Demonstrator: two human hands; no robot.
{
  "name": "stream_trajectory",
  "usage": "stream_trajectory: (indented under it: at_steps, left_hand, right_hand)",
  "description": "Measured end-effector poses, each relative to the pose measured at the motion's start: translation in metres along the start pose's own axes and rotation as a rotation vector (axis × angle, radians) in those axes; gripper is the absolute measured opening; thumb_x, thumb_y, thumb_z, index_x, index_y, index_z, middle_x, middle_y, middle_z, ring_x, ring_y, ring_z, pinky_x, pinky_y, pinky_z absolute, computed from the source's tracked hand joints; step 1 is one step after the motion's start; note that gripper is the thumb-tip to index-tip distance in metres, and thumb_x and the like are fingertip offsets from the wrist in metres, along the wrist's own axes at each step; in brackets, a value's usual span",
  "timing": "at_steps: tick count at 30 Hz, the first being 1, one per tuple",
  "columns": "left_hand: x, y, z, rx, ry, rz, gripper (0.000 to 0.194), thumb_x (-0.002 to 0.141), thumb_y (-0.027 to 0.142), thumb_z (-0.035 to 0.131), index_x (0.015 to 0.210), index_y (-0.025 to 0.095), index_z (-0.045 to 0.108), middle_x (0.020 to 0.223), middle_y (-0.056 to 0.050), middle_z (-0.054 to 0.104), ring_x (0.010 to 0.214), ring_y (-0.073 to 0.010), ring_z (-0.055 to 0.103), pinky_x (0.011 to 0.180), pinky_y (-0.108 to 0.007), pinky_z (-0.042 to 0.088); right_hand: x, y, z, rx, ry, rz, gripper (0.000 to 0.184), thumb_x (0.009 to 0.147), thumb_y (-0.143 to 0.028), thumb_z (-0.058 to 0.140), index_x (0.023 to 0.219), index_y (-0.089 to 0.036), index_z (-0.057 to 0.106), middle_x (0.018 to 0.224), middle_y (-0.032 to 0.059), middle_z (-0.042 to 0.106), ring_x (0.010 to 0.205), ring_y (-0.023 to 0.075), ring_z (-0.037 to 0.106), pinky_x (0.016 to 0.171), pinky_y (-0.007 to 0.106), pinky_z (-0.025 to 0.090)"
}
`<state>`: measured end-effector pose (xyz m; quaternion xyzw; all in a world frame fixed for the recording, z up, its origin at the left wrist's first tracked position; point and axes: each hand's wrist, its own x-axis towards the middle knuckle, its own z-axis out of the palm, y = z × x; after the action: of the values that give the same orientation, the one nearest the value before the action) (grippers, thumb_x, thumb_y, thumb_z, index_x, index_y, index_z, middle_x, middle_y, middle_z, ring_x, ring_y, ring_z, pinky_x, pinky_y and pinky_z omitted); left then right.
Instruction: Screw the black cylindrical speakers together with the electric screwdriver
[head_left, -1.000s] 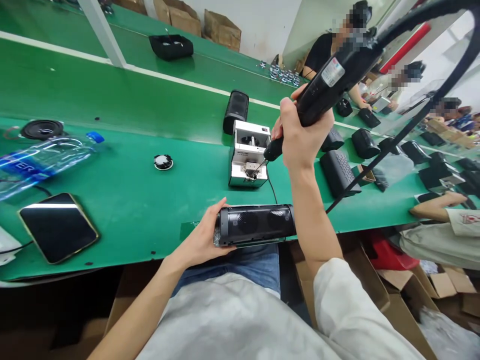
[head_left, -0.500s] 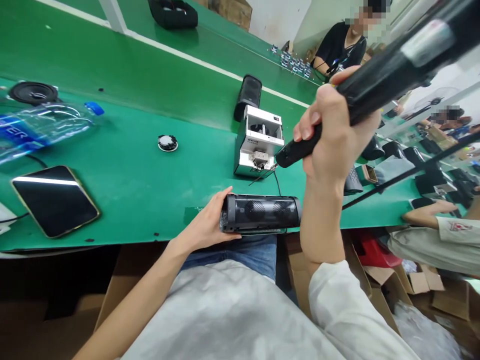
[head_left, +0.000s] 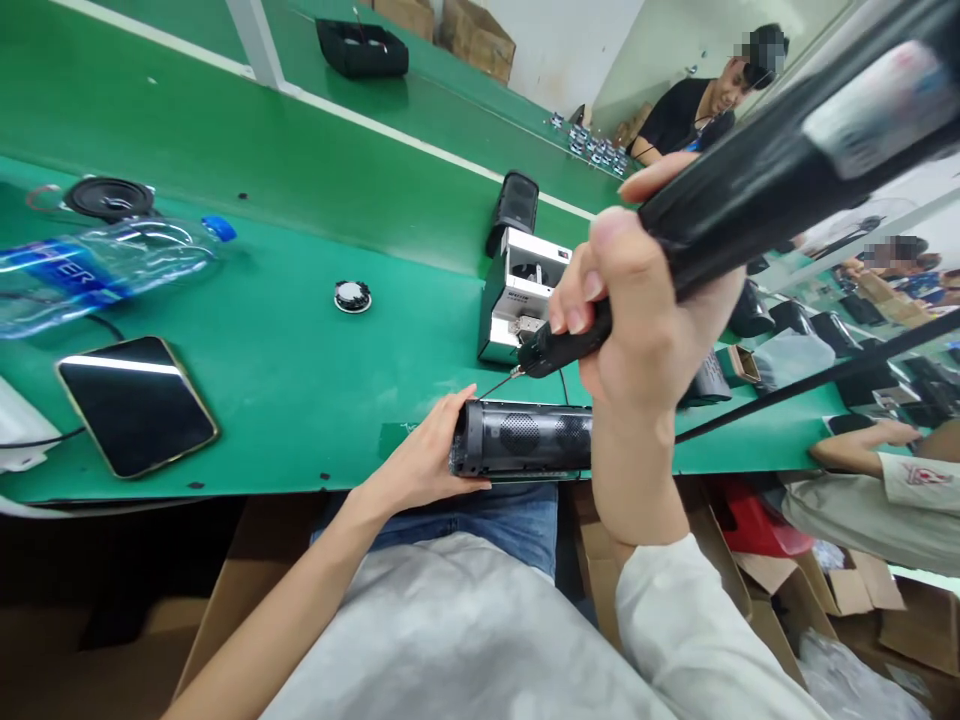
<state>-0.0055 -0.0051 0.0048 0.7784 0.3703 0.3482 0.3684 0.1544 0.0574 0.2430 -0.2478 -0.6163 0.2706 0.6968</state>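
My left hand [head_left: 427, 452] grips the left end of a black speaker housing [head_left: 525, 440] with perforated grilles, lying lengthwise at the table's front edge. My right hand [head_left: 637, 310] is wrapped round a black electric screwdriver [head_left: 780, 170], tilted with its bit pointing down and left. The thin bit reaches the upper left edge of the housing, close to my left fingertips; whether it touches a screw is too small to tell. Behind the screwdriver stands a white and black screw feeder [head_left: 517, 295], partly covered by my right hand. My right forearm hides the housing's right end.
A phone [head_left: 139, 405], a plastic bottle [head_left: 112, 265], a loose round speaker [head_left: 109, 198] and a small round part [head_left: 352, 296] lie to the left. Another black speaker [head_left: 516, 205] stands behind the feeder. More housings line the right, where a co-worker's arm [head_left: 862, 440] rests.
My right hand has brought the screwdriver from beside the screw feeder, down and left to the housing's upper left edge. My left hand keeps its hold on the housing.
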Motion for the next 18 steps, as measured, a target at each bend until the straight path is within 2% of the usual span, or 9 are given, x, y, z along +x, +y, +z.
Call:
stream_trajectory:
  at_steps: [2, 4, 8, 11, 18]
  left_hand:
    - [0.001, 0.001, 0.0, -0.009, 0.001, 0.002, 0.139, 0.076, 0.035, 0.106, 0.181, 0.033, 0.014, 0.176, -0.023, 0.044, 0.164, -0.049, 0.049, 0.131, -0.07, 0.05]
    - [0.001, 0.001, 0.001, -0.032, -0.008, -0.007, 0.133, 0.077, 0.031, 0.103, 0.178, 0.033, 0.017, 0.174, -0.023, 0.045, 0.163, -0.0482, 0.05, 0.132, -0.071, 0.049]
    - [0.0, -0.001, 0.003, -0.089, -0.009, -0.094, 0.109, 0.083, 0.032, 0.096, 0.169, 0.03, 0.03, 0.167, -0.021, 0.05, 0.156, -0.0467, 0.057, 0.129, -0.071, 0.05]
    - [0.001, -0.005, 0.003, -0.097, -0.014, -0.14, 0.098, 0.083, 0.032, 0.093, 0.162, 0.03, 0.036, 0.161, -0.019, 0.054, 0.15, -0.0464, 0.062, 0.124, -0.071, 0.054]
    - [0.002, -0.004, 0.002, -0.095, -0.012, -0.145, 0.093, 0.083, 0.035, 0.091, 0.16, 0.03, 0.039, 0.157, -0.018, 0.059, 0.141, -0.0442, 0.068, 0.119, -0.067, 0.059]
  right_hand:
    - [-0.005, 0.008, 0.003, 0.042, -0.023, 0.033, 0.014, 0.1, -0.026, 0.074, 0.107, -0.026, 0.062, 0.059, -0.014, 0.049, 0.04, 0.0086, 0.045, 0.043, 0.024, 0.046]
    - [-0.013, 0.017, 0.005, 0.069, -0.053, 0.158, 0.014, 0.1, -0.026, 0.076, 0.106, -0.026, 0.063, 0.06, -0.0127, 0.054, 0.042, 0.0095, 0.049, 0.046, 0.025, 0.049]
    - [-0.027, 0.035, 0.004, 0.088, -0.137, 0.439, 0.036, 0.086, -0.035, 0.096, 0.095, -0.024, 0.063, 0.065, -0.0079, 0.059, 0.049, 0.0103, 0.052, 0.049, 0.026, 0.049]
    - [-0.03, 0.04, -0.001, 0.1, -0.202, 0.5, 0.042, 0.078, -0.038, 0.101, 0.086, -0.023, 0.064, 0.066, -0.0049, 0.059, 0.054, 0.0114, 0.052, 0.051, 0.027, 0.048]
    - [-0.024, 0.035, 0.001, 0.122, -0.201, 0.596, 0.046, 0.07, -0.037, 0.103, 0.076, -0.023, 0.06, 0.065, -0.0042, 0.055, 0.059, 0.0119, 0.047, 0.053, 0.028, 0.044]
